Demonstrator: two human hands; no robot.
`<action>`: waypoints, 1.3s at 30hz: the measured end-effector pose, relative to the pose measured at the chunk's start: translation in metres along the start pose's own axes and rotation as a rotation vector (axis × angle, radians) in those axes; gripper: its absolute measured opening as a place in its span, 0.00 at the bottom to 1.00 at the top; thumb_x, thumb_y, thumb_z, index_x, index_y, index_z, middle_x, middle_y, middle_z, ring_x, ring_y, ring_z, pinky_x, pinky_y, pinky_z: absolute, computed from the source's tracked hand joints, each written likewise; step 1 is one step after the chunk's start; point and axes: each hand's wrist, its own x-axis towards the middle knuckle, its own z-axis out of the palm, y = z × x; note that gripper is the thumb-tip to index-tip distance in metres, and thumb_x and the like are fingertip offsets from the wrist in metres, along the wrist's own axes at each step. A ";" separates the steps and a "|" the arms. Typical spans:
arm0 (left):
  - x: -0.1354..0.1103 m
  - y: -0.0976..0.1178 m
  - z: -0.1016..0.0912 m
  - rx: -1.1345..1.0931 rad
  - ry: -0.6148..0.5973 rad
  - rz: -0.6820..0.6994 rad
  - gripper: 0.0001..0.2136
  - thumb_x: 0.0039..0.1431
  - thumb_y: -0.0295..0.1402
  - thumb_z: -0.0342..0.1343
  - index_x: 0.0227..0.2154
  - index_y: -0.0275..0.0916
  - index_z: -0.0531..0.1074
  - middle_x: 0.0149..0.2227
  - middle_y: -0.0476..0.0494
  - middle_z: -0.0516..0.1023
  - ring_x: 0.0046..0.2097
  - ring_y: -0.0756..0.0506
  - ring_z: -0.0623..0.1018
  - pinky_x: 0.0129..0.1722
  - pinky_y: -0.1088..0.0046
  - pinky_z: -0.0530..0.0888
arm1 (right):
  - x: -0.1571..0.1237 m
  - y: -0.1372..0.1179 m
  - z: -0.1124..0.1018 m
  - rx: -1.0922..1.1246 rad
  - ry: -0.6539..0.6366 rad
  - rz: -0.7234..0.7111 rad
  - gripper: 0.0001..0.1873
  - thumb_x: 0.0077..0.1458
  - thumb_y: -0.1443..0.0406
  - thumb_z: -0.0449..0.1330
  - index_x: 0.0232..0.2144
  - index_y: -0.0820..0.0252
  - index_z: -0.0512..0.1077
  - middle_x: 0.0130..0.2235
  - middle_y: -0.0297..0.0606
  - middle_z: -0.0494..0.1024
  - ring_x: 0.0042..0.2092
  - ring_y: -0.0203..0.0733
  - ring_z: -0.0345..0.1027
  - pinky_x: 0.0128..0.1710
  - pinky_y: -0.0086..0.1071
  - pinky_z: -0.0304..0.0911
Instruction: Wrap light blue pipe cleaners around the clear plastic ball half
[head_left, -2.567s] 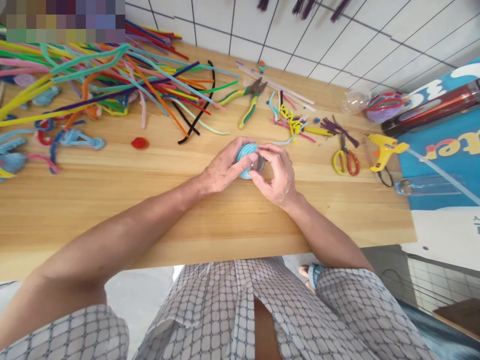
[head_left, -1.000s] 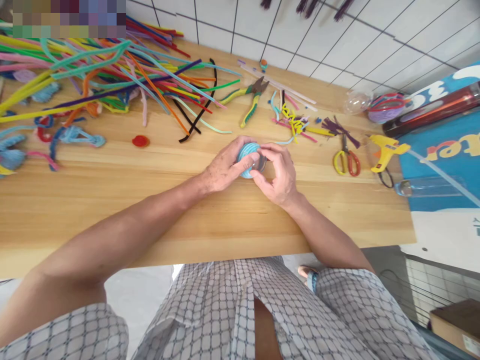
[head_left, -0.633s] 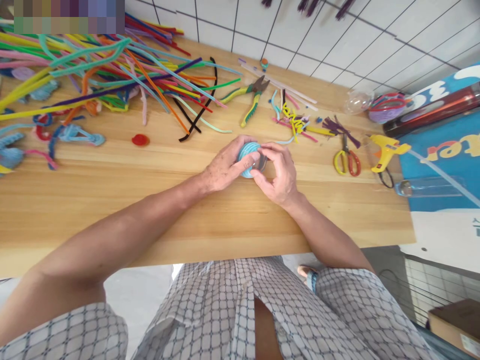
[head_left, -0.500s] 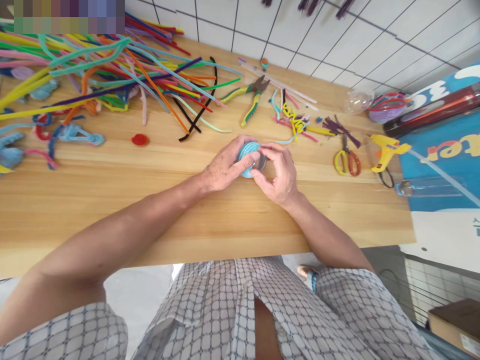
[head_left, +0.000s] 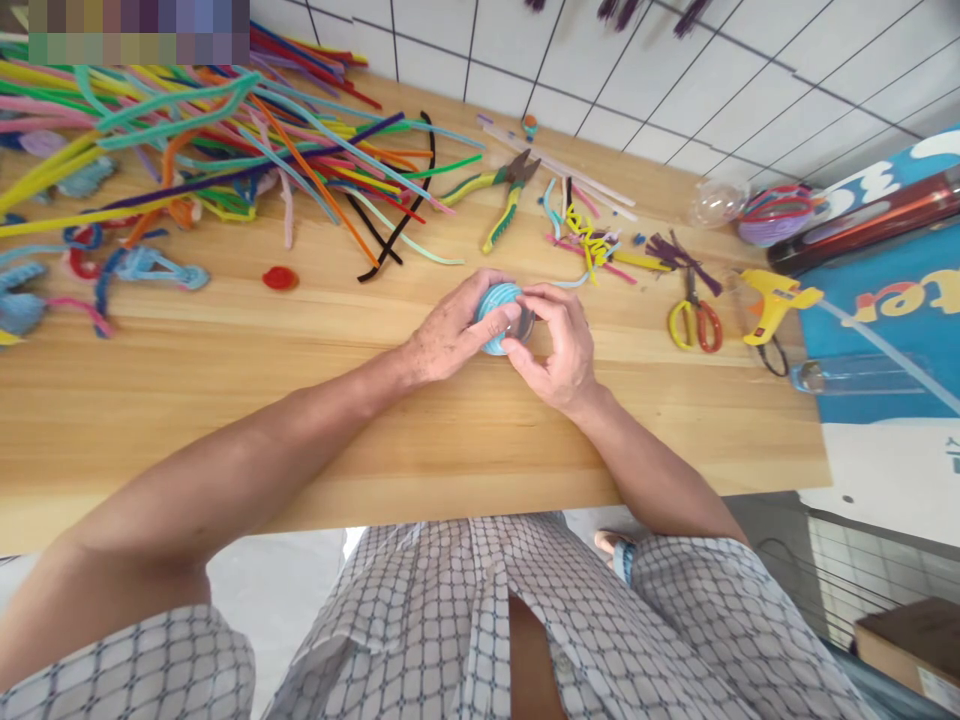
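Note:
Between my two hands is a small round ball (head_left: pixel 495 300), its left side wrapped in light blue pipe cleaner and its right side clear. My left hand (head_left: pixel 454 325) wraps round the blue side, the thumb lying across the front. From the right, my right hand (head_left: pixel 556 345) grips the clear side with thumb and curled fingers. The fingers hide part of the ball. Beyond the hands, pliers (head_left: pixel 504 200) with green and yellow handles lie on the wooden table (head_left: pixel 315 440).
Colourful pipe cleaners (head_left: pixel 225 160) heap at the back left, near a red oval piece (head_left: pixel 280 278). To the right lie scissors (head_left: pixel 695 318), a yellow glue gun (head_left: pixel 772 303), a clear ball (head_left: pixel 718 203) and a dark red cylinder (head_left: pixel 870 218). Yellow coiled scraps (head_left: pixel 589 240) sit behind my right hand.

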 end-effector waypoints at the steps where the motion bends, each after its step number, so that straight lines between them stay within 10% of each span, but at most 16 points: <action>1: 0.000 0.000 0.000 0.000 0.001 -0.001 0.33 0.75 0.64 0.47 0.60 0.37 0.71 0.54 0.36 0.81 0.54 0.41 0.81 0.59 0.61 0.78 | 0.000 0.000 0.000 0.002 0.000 -0.001 0.27 0.69 0.55 0.66 0.66 0.51 0.69 0.62 0.49 0.78 0.61 0.60 0.75 0.59 0.59 0.77; 39: 0.000 0.001 0.000 0.007 0.005 -0.013 0.34 0.74 0.66 0.47 0.60 0.38 0.71 0.55 0.36 0.82 0.55 0.40 0.81 0.60 0.61 0.78 | -0.001 0.001 0.000 -0.021 -0.036 0.049 0.26 0.67 0.55 0.65 0.64 0.51 0.69 0.62 0.50 0.78 0.62 0.61 0.75 0.58 0.61 0.78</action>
